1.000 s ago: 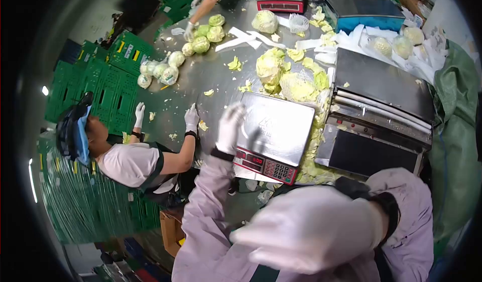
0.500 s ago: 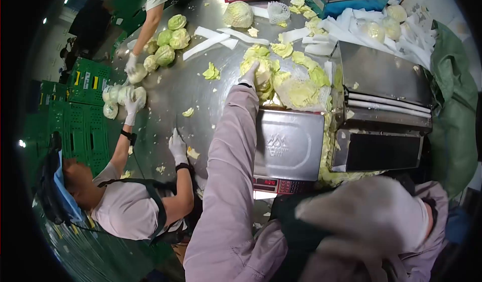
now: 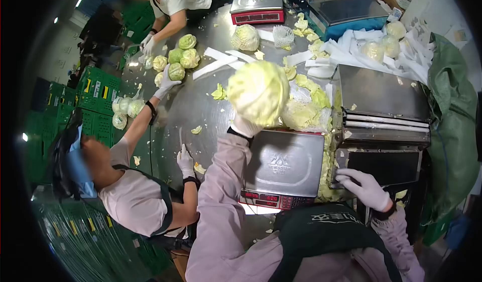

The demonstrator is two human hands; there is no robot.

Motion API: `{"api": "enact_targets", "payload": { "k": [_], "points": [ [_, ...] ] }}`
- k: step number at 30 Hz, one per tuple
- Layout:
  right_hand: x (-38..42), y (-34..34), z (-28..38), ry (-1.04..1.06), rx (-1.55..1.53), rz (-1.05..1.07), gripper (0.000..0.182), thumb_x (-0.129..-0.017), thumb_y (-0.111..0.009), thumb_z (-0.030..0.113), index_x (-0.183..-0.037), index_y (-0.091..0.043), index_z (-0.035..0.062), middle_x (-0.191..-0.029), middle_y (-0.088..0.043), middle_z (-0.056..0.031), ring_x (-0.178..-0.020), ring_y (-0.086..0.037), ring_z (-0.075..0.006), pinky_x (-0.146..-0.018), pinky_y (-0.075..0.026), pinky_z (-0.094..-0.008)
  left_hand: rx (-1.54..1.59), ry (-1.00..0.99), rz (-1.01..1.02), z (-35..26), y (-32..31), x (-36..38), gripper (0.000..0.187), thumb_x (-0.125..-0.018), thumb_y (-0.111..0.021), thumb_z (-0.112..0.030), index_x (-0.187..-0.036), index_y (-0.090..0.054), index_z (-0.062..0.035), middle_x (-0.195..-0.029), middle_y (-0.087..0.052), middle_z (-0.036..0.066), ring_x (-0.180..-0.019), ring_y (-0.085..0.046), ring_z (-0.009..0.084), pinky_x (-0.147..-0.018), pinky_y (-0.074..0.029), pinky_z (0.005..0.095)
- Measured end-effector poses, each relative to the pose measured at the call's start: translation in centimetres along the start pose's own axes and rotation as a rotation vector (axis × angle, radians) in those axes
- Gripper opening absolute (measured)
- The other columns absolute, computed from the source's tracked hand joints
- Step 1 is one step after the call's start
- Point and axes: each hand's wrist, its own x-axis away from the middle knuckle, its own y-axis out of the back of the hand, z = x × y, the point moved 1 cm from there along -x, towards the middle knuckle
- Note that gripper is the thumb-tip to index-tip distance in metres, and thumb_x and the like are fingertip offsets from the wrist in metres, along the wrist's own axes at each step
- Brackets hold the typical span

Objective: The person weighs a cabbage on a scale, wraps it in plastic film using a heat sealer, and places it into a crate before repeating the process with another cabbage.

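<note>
A large pale green cabbage (image 3: 258, 92) rests in my gloved left hand (image 3: 247, 126), raised over the far left corner of the scale. The hand supports it from below, and the cabbage hides most of the fingers. Below it is the scale (image 3: 283, 156), with a bare metal plate and a red lit display. My gloved right hand (image 3: 366, 187) is at the front left edge of the wrapping machine (image 3: 384, 166), beside its black plate. Its fingers are apart, and I see nothing held in them. Loose cabbage leaves (image 3: 319, 97) and white foam netting (image 3: 301, 112) lie behind the scale.
At left, a co-worker's gloved hand (image 3: 167, 84) touches one of several cabbages (image 3: 190, 58); their other holds a knife (image 3: 181, 136). Another person (image 3: 183, 6) works at the far side. Foam nets (image 3: 351, 46), a second scale (image 3: 257, 3) and green crates (image 3: 95, 89) surround the table.
My left hand has lifted the cabbage up from among the leaves towards me. My right hand has moved from my lap area to the machine. The co-worker's far hand has shifted to the unwrapped cabbages.
</note>
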Motion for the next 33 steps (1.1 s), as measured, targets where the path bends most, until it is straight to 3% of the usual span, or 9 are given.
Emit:
{"api": "enact_targets", "payload": {
  "k": [3,5,8,9,11,12,15,25,33],
  "points": [
    [-1.8,-1.3,-0.8,-0.02,-0.284,0.039,0.047,-0.093,-0.059,0.01,-0.136,-0.045,0.0002,-0.113,-0.064,-0.012,-0.098,-0.061,-0.0123,-0.086,-0.048,-0.0255,0.059,-0.175,-0.045,4.8,-0.7,2.6,0.067,-0.093,-0.043,-0.057,-0.139,-0.039,-0.0093,-0.138,-0.047,0.014,-0.125,-0.048,0.0324,-0.101,-0.045,0.0509],
    [-2.3,-1.6,-0.2,0.124,-0.309,0.099,0.073,-0.089,-0.065,0.016,-0.149,-0.024,0.0055,-0.136,-0.048,-0.0187,-0.114,-0.056,-0.0206,-0.093,-0.046,-0.0313,0.03,-0.207,-0.045,8.2,-3.3,3.9,0.058,-0.095,-0.046,-0.048,-0.134,-0.045,-0.0045,-0.133,-0.053,0.015,-0.12,-0.054,0.0286,-0.103,-0.045,0.0451],
    [-1.5,-2.4,1.0,0.32,-0.506,0.093,0.093,-0.081,-0.076,0.015,-0.151,-0.015,0.0057,-0.141,-0.041,-0.0169,-0.127,-0.046,-0.0245,-0.1,-0.043,-0.037,-1.522,-0.393,-0.237,13.3,-6.1,5.8,0.044,-0.101,-0.044,-0.031,-0.135,-0.045,-0.0031,-0.132,-0.054,0.014,-0.119,-0.055,0.0269,-0.102,-0.046,0.041],
    [-1.4,-2.7,1.0,0.382,-0.6,0.1,0.094,-0.079,-0.078,0.013,-0.15,-0.017,0.0041,-0.14,-0.042,-0.015,-0.127,-0.045,-0.0232,-0.102,-0.042,-0.0367,-1.526,-0.404,-0.247,14.8,-6.7,6.2,0.044,-0.101,-0.044,-0.031,-0.135,-0.045,-0.0031,-0.132,-0.054,0.014,-0.119,-0.055,0.0269,-0.102,-0.046,0.041],
    [-1.6,-2.0,-0.1,0.385,-0.636,0.157,0.094,-0.076,-0.08,0.012,-0.148,-0.021,0.003,-0.139,-0.043,-0.0134,-0.127,-0.045,-0.0217,-0.103,-0.041,-0.0356,0.048,-0.195,-0.142,17.3,-7.7,6.6,0.049,-0.101,-0.045,-0.033,-0.138,-0.041,-0.0027,-0.136,-0.05,0.013,-0.122,-0.052,0.026,-0.102,-0.045,0.0398],
    [-2.0,-2.0,-0.7,0.376,-0.672,0.205,0.095,-0.072,-0.083,0.011,-0.146,-0.024,0.0019,-0.137,-0.045,-0.0119,-0.127,-0.045,-0.0202,-0.104,-0.04,-0.0346,-0.297,-0.259,-0.482,17.4,-9.1,6.8,0.055,-0.1,-0.044,-0.039,-0.142,-0.037,-0.0025,-0.142,-0.045,0.013,-0.127,-0.048,0.0253,-0.105,-0.041,0.0391],
    [-3.7,-3.2,-3.1,0.438,-0.501,0.194,0.095,-0.068,-0.086,0.012,-0.143,-0.028,0.0011,-0.134,-0.048,-0.0116,-0.126,-0.046,-0.0194,-0.106,-0.039,-0.0329,-0.02,-0.315,-0.367,18.4,-8.7,10.3,0.06,-0.1,-0.042,-0.042,-0.144,-0.034,-0.0026,-0.144,-0.042,0.013,-0.13,-0.044,0.0247,-0.108,-0.037,0.0383],
    [-6.6,-7.8,-7.2,0.565,0.24,0.143,0.1,-0.066,-0.084,0.029,-0.142,-0.029,-0.0033,-0.137,-0.042,-0.024,-0.128,-0.043,-0.0362,-0.108,-0.035,-0.0365,-0.588,-0.609,-1.095,24.5,-2.0,15.5,0.042,-0.098,-0.054,-0.024,-0.134,-0.049,-0.0035,-0.128,-0.056,0.009,-0.119,-0.053,0.0205,-0.1,-0.041,0.0305],
    [-6.0,-6.6,-9.1,0.5,0.224,0.148,0.106,-0.065,-0.085,0.019,-0.146,-0.02,-0.0034,-0.145,-0.034,-0.0246,-0.135,-0.035,-0.0352,-0.112,-0.029,-0.0378,-0.445,-0.692,-1.284,24.6,-4.4,20.4,0.049,-0.097,-0.051,-0.041,-0.134,-0.049,-0.0084,-0.132,-0.052,0.009,-0.121,-0.05,0.0225,-0.099,-0.04,0.0378]
  ]
}}
